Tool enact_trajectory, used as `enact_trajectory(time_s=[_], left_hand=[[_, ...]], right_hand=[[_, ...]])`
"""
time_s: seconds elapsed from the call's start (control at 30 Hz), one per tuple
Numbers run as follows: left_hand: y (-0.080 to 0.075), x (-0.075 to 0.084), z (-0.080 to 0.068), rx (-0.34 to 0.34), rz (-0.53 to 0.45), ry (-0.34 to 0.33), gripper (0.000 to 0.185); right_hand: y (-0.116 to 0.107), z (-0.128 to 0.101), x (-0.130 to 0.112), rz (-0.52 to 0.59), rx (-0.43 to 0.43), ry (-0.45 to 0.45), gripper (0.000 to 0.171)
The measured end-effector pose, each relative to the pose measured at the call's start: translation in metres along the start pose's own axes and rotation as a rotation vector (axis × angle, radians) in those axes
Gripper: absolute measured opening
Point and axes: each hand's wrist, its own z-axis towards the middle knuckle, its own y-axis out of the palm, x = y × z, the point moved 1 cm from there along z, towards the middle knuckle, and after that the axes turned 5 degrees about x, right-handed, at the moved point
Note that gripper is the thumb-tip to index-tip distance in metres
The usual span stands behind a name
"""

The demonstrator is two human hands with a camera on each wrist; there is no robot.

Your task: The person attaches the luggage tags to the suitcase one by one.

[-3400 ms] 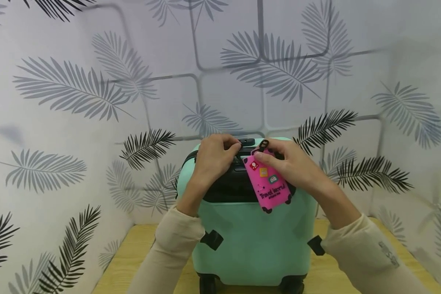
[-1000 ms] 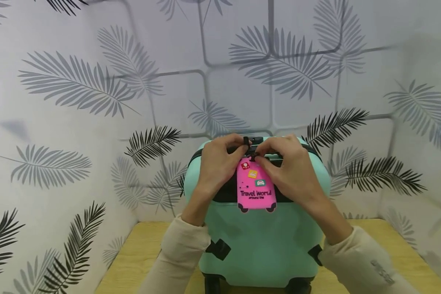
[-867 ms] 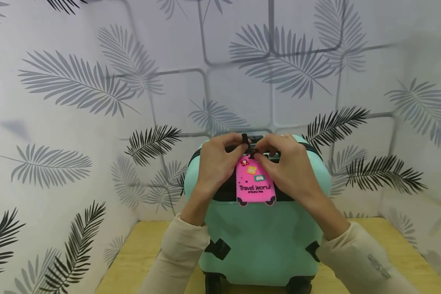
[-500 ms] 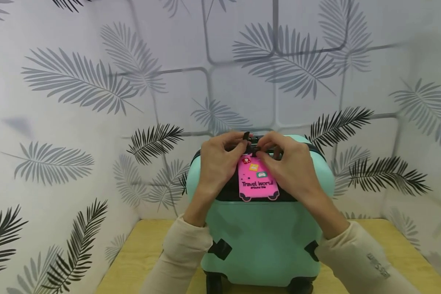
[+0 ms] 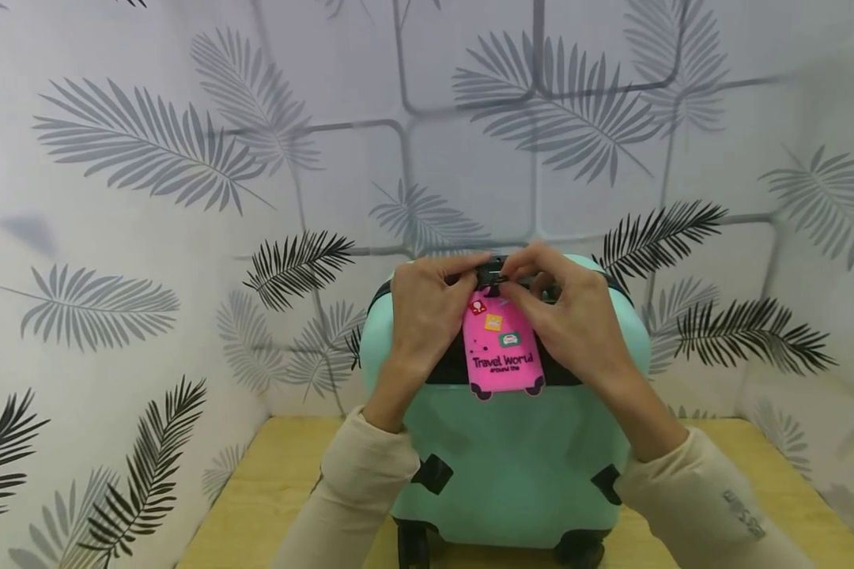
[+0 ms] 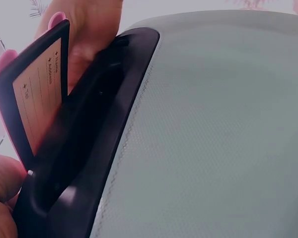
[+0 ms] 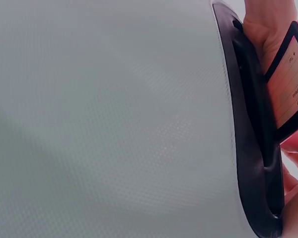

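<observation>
In the head view a pink luggage tag (image 5: 505,356) hangs in front of a mint-green suitcase (image 5: 512,466), just below its top. My left hand (image 5: 427,316) pinches the black strap (image 5: 489,275) of the tag between thumb and index finger. From the other side my right hand (image 5: 576,320) pinches the same strap at the tag's top. The strap's exact path is partly hidden by my fingertips. Both wrist views show the tag's back, with a lined name-and-address card (image 6: 42,94), beside the suitcase's black handle (image 7: 256,104).
The suitcase stands upright on its black wheels (image 5: 580,549) on a yellow wooden table (image 5: 285,474). Black corner straps (image 5: 434,474) show on its front. Close behind rises a pale wall covering (image 5: 327,182) with a leaf pattern.
The tag has swung from tilted at the right to hanging near the middle. My right hand has moved left to its strap. The strap end above my left fingers has gone down.
</observation>
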Motion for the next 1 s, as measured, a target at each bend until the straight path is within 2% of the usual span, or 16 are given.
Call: enact_trajectory(time_s=[0.3, 0.53, 0.8, 1.0], left_hand=[[0.0009, 0.0015, 0.0014, 0.0, 0.029, 0.026, 0.026], [0.0012, 0.0011, -0.0004, -0.01, 0.056, 0.021, 0.025], [0.0002, 0.0006, -0.0025, -0.027, 0.047, 0.038, 0.023], [-0.0012, -0.001, -0.0036, -0.036, -0.001, 0.028, 0.023]], right_hand=[[-0.0001, 0.0022, -0.002, 0.001, -0.028, 0.036, 0.012], [0.0014, 0.0022, -0.0021, 0.011, -0.053, 0.064, 0.01], [0.0017, 0.0039, -0.0032, -0.006, -0.05, 0.082, 0.006], [0.0001, 0.0064, -0.0044, -0.006, -0.07, 0.137, 0.004]])
